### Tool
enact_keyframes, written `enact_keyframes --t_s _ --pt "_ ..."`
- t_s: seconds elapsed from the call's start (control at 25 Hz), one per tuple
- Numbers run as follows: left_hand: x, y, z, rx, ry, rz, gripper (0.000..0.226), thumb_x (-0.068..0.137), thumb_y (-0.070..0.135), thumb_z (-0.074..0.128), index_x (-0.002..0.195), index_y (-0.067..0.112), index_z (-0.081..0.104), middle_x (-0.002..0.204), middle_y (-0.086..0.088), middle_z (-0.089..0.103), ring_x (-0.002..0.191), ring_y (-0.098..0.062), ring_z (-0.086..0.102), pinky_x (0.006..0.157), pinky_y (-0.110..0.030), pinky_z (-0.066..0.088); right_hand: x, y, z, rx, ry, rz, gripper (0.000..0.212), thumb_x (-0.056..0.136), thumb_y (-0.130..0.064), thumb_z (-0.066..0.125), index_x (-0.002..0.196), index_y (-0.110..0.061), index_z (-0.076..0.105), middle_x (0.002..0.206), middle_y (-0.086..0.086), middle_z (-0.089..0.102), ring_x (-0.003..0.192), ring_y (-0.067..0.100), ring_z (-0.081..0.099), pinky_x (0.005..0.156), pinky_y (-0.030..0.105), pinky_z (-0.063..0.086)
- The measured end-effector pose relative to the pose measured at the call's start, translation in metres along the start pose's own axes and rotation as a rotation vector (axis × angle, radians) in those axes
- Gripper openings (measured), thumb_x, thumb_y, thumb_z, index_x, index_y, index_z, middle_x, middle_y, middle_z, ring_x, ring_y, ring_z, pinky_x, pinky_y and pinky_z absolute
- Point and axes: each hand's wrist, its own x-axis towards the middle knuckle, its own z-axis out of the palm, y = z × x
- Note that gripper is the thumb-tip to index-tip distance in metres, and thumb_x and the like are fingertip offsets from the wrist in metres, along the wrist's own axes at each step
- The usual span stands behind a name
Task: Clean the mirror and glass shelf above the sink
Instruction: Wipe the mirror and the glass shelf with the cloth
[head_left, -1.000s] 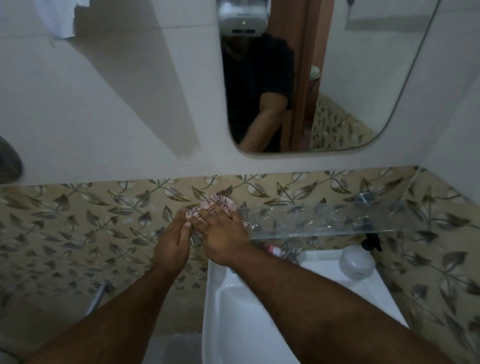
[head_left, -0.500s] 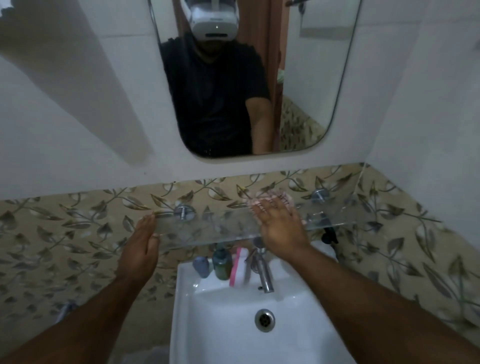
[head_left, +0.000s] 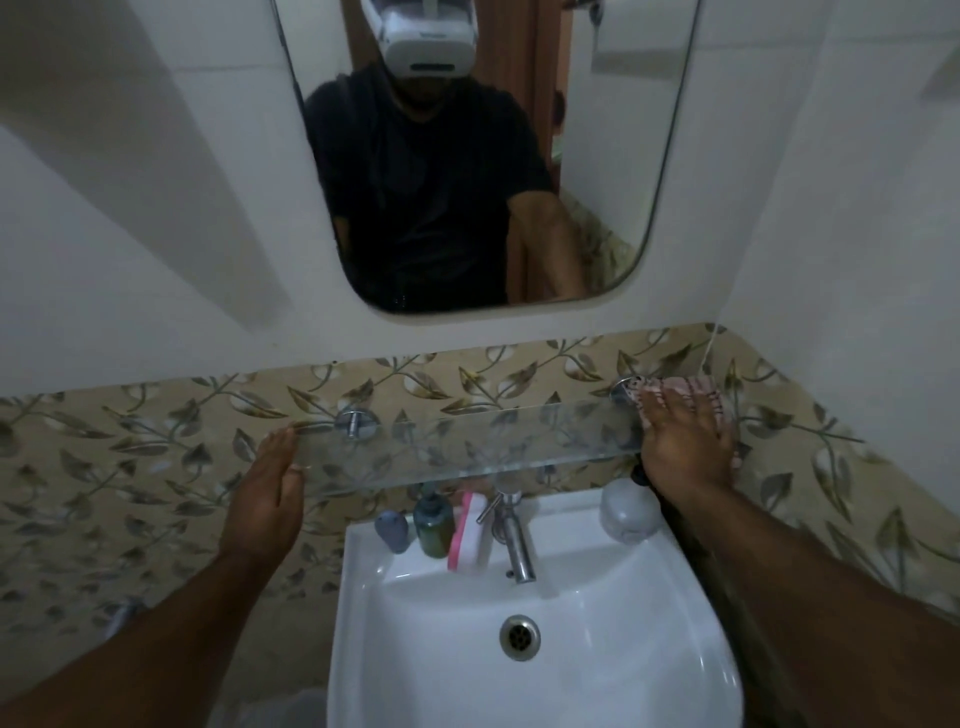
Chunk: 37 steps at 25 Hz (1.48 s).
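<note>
Our flat right hand (head_left: 685, 447) presses the cloth (head_left: 680, 387) at three o'clock; our flat left hand (head_left: 270, 488) braces the glass shelf (head_left: 467, 447). Let's press lightly.

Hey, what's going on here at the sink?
A person is cleaning the glass shelf above the sink. Their right hand presses a pink cloth flat on the shelf's right end. The left hand lies with straight fingers against the shelf's left edge, as if to steady it. Neither hand touches the mirror. A green bottle and a tap stand below the shelf.
</note>
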Motion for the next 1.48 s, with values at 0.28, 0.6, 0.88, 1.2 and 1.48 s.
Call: enact_keyframes --t_s 0.28,0.6,0.88,1.2,1.48 --pt "-0.003 0.008 -0.002 -0.009 -0.018 -0.026 0.069 0.103 0.039 0.031 0.159 0.002 0.047 0.169 -0.016 0.042 0.162 -0.029 0.03 0.131 -0.036 0.019 -0.081 -0.153 0.012 0.132 -0.047 -0.197 0.064 0.1 -0.042 0.038 0.162 -0.033 0.026 0.171 0.003 0.029 0.158 0.035 0.02 0.122 0.065 0.016" --pt "0.003 0.007 -0.025 0.0 -0.138 -0.022 0.068 0.102 0.036 0.029 0.159 0.007 0.049 0.166 -0.013 0.048 0.157 -0.027 0.042 0.131 -0.042 0.031 -0.121 -0.345 0.021 0.226 -0.24 -0.681 0.062 0.1 -0.037 0.037 0.161 -0.036 0.029 0.172 -0.004 0.026 0.16 0.032 0.009 0.124 0.062 0.002" --pt "0.006 0.0 -0.025 -0.043 -0.192 -0.051 0.072 0.099 0.039 0.03 0.162 0.007 0.044 0.171 -0.012 0.04 0.16 -0.025 0.036 0.134 -0.038 0.024 -0.104 -0.326 0.026 0.197 -0.181 -0.724 0.057 0.097 -0.044 0.04 0.154 -0.042 0.042 0.165 -0.008 0.04 0.156 0.037 0.02 0.12 0.057 0.013" --pt "0.003 -0.005 -0.023 -0.077 -0.17 -0.043 0.074 0.096 0.036 0.032 0.163 0.006 0.04 0.173 -0.012 0.033 0.162 -0.025 0.03 0.131 -0.034 0.017 -0.028 -0.124 0.02 0.062 -0.083 -0.242 0.066 0.095 -0.068 0.013 0.156 -0.049 0.031 0.168 -0.012 0.033 0.157 0.025 0.02 0.12 0.063 0.017" --pt "0.001 -0.001 -0.021 -0.07 -0.149 -0.046 0.074 0.096 0.038 0.033 0.162 0.006 0.042 0.172 -0.013 0.036 0.161 -0.028 0.032 0.129 -0.036 0.02 0.002 0.003 0.017 0.198 0.221 0.04 0.05 0.097 -0.044 0.041 0.139 -0.035 0.065 0.149 -0.001 0.061 0.145 0.035 0.041 0.121 0.058 0.027"
